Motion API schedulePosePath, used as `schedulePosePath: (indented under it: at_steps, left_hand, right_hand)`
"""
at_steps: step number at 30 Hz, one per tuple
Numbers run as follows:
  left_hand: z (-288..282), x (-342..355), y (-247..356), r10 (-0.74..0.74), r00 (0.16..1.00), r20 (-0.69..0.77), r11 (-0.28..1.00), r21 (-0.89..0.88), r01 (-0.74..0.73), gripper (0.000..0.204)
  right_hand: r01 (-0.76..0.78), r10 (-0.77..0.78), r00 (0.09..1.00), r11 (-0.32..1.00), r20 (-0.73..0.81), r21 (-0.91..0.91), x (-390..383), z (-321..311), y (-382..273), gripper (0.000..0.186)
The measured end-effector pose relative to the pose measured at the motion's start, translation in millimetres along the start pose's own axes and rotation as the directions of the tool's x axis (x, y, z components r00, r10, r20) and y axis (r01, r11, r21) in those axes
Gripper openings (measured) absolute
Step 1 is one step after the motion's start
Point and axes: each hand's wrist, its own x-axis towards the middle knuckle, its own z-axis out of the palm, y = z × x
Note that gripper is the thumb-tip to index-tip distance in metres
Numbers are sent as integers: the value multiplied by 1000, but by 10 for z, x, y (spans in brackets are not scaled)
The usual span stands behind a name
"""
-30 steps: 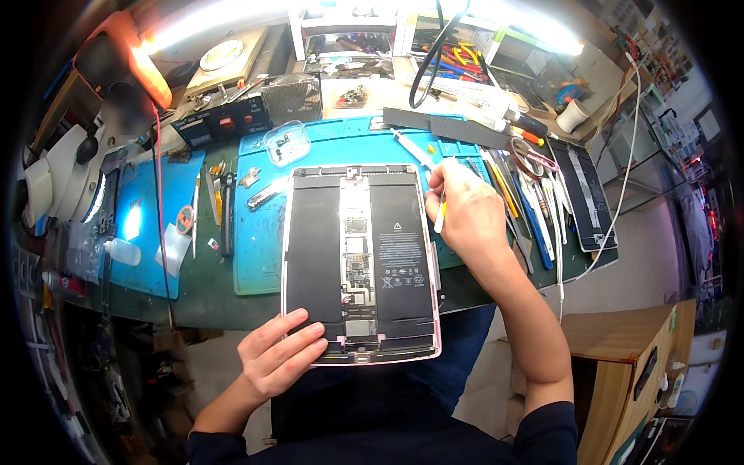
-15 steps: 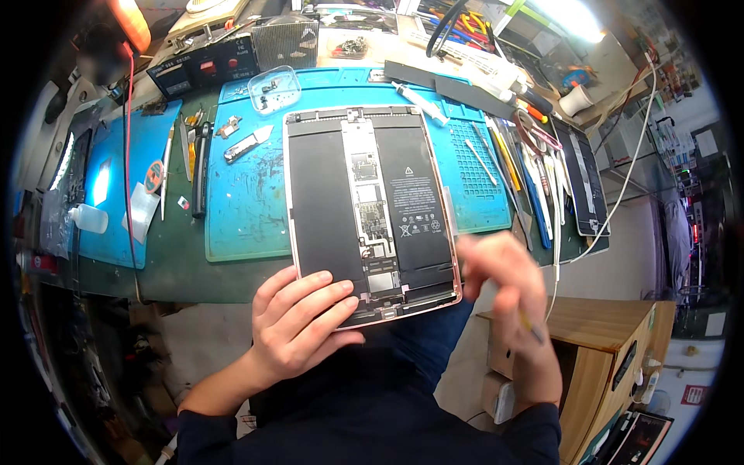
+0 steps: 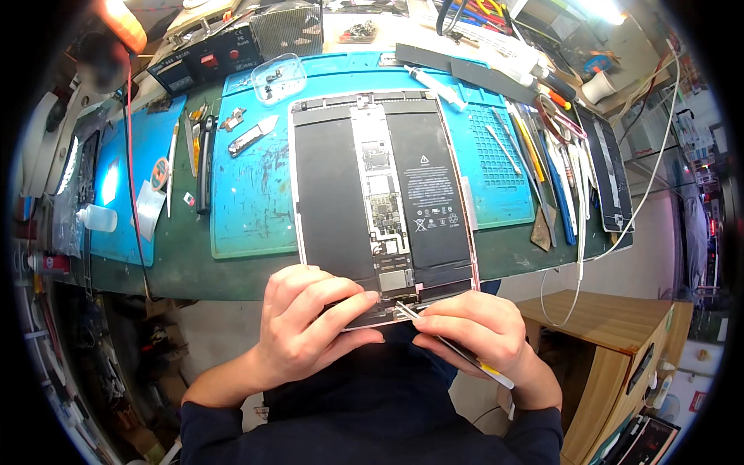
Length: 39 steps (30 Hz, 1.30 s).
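Note:
An opened tablet (image 3: 329,186) lies tilted over the table's front edge, its black battery cells and central circuit board bare. My left hand (image 3: 306,318) grips its near left corner, thumb under the edge and fingers on top. My right hand (image 3: 484,329) is closed on a pair of tweezers (image 3: 466,355). Their tips point at the middle of the tablet's near edge, by the connectors below the board. Whether the tips pinch anything is too small to tell.
A blue work mat (image 3: 252,205) lies under the tablet's far part. On it are a clear parts box (image 3: 291,91), a syringe (image 3: 435,87) and small metal parts. Several hand tools and another tablet (image 3: 611,174) lie to the right. A wooden cabinet (image 3: 597,314) stands below right.
My right hand has come in from the right, bringing the tweezers to the tablet's near edge. The left fingers have curled more at the corner, and the view has shifted slightly.

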Motion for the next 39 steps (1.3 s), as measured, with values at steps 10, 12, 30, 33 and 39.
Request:
schedulePosePath:
  at_steps: [10,12,30,33,39]
  left_hand:
    - [79,-37,-50,60,997,-48,997,53,-57,51]
    - [73,-31,-43,52,997,-48,997,50,-50,49]
    - [68,-27,-40,43,998,-55,998,48,-40,47]
    - [74,-41,-52,56,997,-49,997,52,-53,50]
    - [71,-26,-30,34,998,-60,998,52,-31,46]
  right_hand:
    - [55,-55,998,998,-3,-44,11,23,22,26]
    - [51,-51,999,998,-3,-46,15,24,21,26]
    - [150,-156,987,980,-35,-127,-54,96,63,30]
    - [168,-174,984,975,-28,-148,-65,95,63,29]
    - [185,-192,981,969,-26,-165,-81,97,64,29]
